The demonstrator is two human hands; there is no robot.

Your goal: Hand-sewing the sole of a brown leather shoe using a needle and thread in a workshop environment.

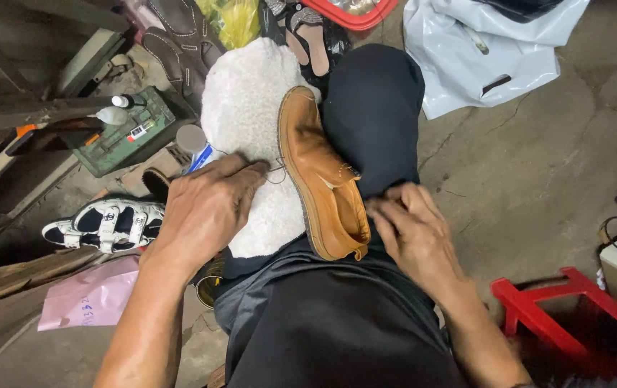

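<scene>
Resting on the lap, a tan shoe (320, 176) lies on its side between both hands, long axis running away from the body; right hand (412, 230) grips its heel end, left hand (208, 205) pinches thread (277, 171) against the sole over a white fleece pad (247, 108)

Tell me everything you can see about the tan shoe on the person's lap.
The tan shoe is a slip-on of what looks like smooth leather, with a paler ridged sole edge facing the white fleecy pad. It lies on its side along the person's dark-trousered knee, its length running away from the camera. The right hand presses against its near end. The left hand rests on the pad beside it, fingers pinching a thin dark thread that reaches the sole edge.
</scene>
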